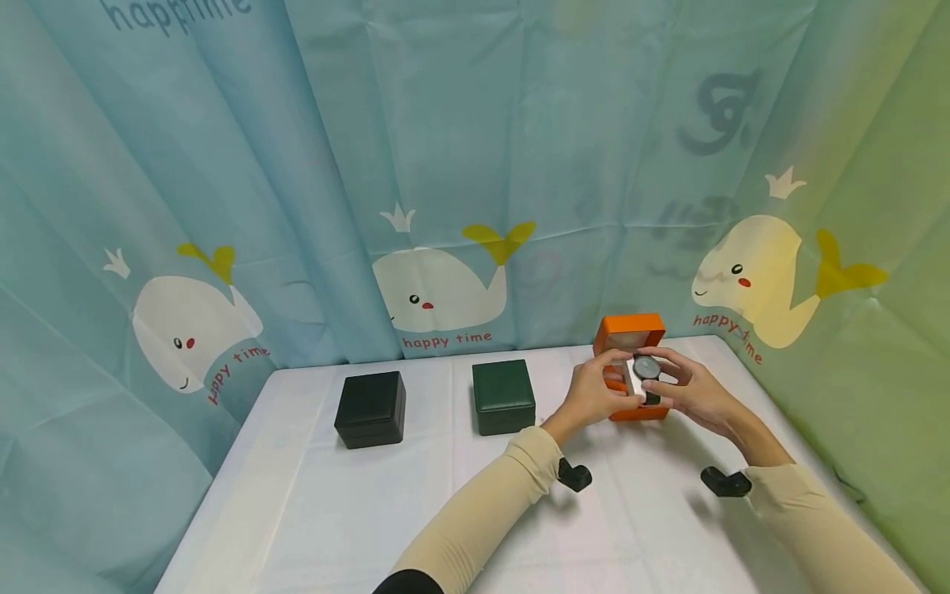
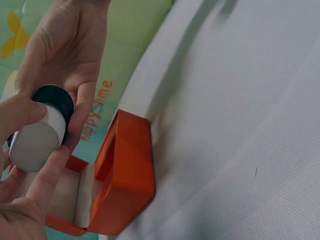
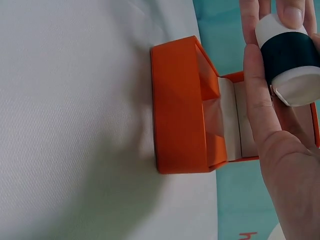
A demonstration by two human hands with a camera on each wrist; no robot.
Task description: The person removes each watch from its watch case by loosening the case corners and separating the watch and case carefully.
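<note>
Gripped by the fingers of both the left hand (image 1: 597,389) and the right hand (image 1: 696,394), a watch (image 1: 647,368) on a white cushion (image 1: 634,384) appears in the head view before the open orange box (image 1: 642,322), with a green box (image 1: 505,398) and a black box (image 1: 371,410) farther left. From the left wrist, a thumb rests against the cushion near the dark strap (image 2: 56,98). From the right wrist, that strap wraps the cushion, the orange box behind.
</note>
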